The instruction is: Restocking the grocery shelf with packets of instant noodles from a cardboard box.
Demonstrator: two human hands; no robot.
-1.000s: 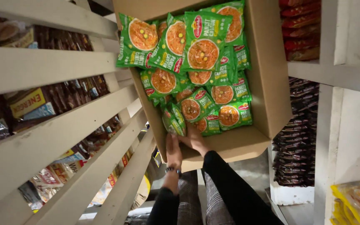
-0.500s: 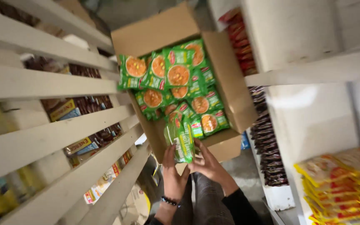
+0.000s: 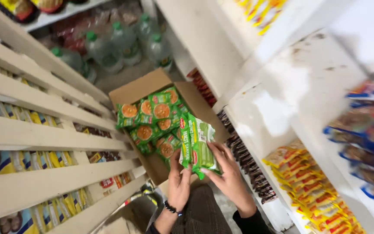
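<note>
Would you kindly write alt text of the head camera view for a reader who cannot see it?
Both hands, the left hand and the right hand, hold a small stack of green snack packets above an open cardboard box filled with more of them. The box sits on the floor of a narrow shop aisle between white shelves, with water bottles beyond.

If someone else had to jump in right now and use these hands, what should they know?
Left hand: fingers on the near, lower edge of a small stack of green packets, steadying it.
Right hand: under and beside the same stack, holding it from the right.
The stack is up above the cardboard box, which stands on the floor between the shelves and holds many more green packets.
Done: one bunch of packets is out of the box.
Left: the bunch is not yet set down anywhere; the box is far from empty.
</note>
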